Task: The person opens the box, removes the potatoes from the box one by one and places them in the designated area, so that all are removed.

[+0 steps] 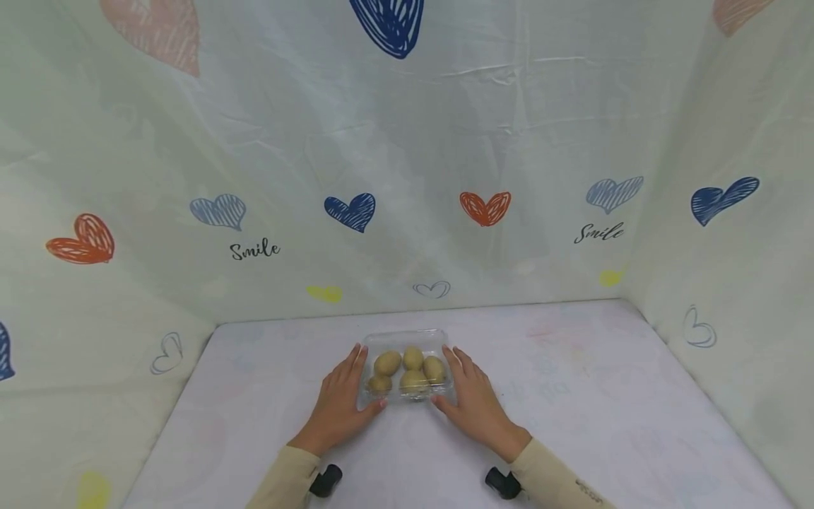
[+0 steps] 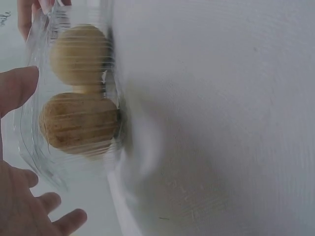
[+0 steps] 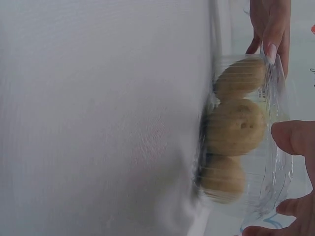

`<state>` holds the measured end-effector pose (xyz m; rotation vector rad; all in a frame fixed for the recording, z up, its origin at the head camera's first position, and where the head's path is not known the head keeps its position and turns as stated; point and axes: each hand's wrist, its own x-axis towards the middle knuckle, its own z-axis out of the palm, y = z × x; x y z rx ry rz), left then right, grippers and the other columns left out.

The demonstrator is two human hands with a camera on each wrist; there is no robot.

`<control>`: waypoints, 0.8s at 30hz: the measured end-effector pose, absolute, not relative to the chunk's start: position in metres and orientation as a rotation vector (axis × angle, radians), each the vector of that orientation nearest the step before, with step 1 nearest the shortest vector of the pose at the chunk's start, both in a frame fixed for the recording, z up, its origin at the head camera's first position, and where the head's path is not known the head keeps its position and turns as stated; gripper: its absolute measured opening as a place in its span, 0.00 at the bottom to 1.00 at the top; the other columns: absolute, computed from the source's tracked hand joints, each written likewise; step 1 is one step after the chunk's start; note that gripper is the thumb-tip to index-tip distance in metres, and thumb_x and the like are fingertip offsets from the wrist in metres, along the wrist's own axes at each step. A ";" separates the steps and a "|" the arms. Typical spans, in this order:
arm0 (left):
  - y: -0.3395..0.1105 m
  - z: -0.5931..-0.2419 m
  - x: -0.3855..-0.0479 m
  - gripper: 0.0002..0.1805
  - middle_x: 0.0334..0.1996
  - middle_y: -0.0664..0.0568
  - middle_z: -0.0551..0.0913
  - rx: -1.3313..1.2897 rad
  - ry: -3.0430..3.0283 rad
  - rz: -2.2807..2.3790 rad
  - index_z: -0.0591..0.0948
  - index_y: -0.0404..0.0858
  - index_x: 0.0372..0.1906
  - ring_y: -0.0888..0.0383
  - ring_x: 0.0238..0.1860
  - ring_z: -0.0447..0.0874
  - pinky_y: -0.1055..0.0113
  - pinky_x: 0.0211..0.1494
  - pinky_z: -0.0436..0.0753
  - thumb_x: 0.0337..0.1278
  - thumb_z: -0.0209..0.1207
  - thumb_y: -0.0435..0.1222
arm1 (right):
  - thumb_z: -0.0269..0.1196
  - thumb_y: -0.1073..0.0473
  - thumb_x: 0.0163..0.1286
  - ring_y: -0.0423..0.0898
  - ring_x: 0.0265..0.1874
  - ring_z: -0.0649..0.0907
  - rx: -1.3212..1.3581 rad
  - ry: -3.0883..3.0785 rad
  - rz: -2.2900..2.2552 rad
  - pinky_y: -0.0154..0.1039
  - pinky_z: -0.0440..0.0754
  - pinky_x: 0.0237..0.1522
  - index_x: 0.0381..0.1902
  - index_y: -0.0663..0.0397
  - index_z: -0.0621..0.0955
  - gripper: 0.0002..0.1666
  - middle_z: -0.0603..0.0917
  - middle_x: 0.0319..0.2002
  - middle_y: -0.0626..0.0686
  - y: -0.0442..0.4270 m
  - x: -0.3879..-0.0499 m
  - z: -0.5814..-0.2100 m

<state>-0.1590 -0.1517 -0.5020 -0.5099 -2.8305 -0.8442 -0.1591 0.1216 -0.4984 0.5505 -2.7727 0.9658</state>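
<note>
A clear plastic box with ridged walls sits on the table between both hands. Inside lie several potatoes, light brown and rounded; two brown potatoes show through the wall in the left wrist view. My left hand is at the box's left side, its fingers along that side and thumb at the near left corner. Opposite it, my right hand has extended fingers by the right side and its thumb at the near right corner. Whether the box's lid is fastened, I cannot tell.
The table has a pale cloth over it. White sheeting printed with hearts and the word "Smile" rises behind and on both sides. A black wrist device is at the left sleeve, and another black device is at the right.
</note>
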 end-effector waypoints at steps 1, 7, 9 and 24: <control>-0.151 -0.502 -0.159 0.52 0.81 0.32 0.59 -0.502 -2.837 -0.847 0.58 0.28 0.81 0.30 0.77 0.62 0.28 0.73 0.64 0.61 0.69 0.49 | 0.75 0.55 0.66 0.73 0.68 0.73 0.546 -2.769 0.980 0.71 0.72 0.66 0.79 0.66 0.64 0.50 0.69 0.72 0.74 0.121 -0.159 -0.499; -0.149 -0.503 -0.157 0.51 0.81 0.32 0.59 -0.466 -2.858 -0.848 0.59 0.28 0.81 0.29 0.76 0.63 0.28 0.72 0.66 0.62 0.69 0.48 | 0.74 0.55 0.67 0.74 0.67 0.74 0.525 -2.769 1.057 0.72 0.72 0.65 0.79 0.66 0.65 0.50 0.68 0.72 0.74 0.114 -0.156 -0.499; -0.148 -0.502 -0.156 0.51 0.80 0.32 0.60 -0.455 -2.855 -0.858 0.60 0.28 0.81 0.28 0.74 0.64 0.28 0.71 0.67 0.62 0.69 0.48 | 0.74 0.55 0.67 0.74 0.66 0.74 0.517 -2.769 1.059 0.72 0.72 0.65 0.78 0.66 0.65 0.49 0.68 0.71 0.74 0.112 -0.155 -0.499; -0.133 -0.499 -0.155 0.49 0.77 0.32 0.66 -0.340 -2.817 -0.820 0.66 0.29 0.78 0.31 0.70 0.70 0.32 0.65 0.74 0.58 0.71 0.49 | 0.74 0.53 0.66 0.71 0.65 0.75 0.438 -2.715 0.900 0.69 0.75 0.63 0.73 0.69 0.71 0.44 0.71 0.69 0.73 0.103 -0.157 -0.501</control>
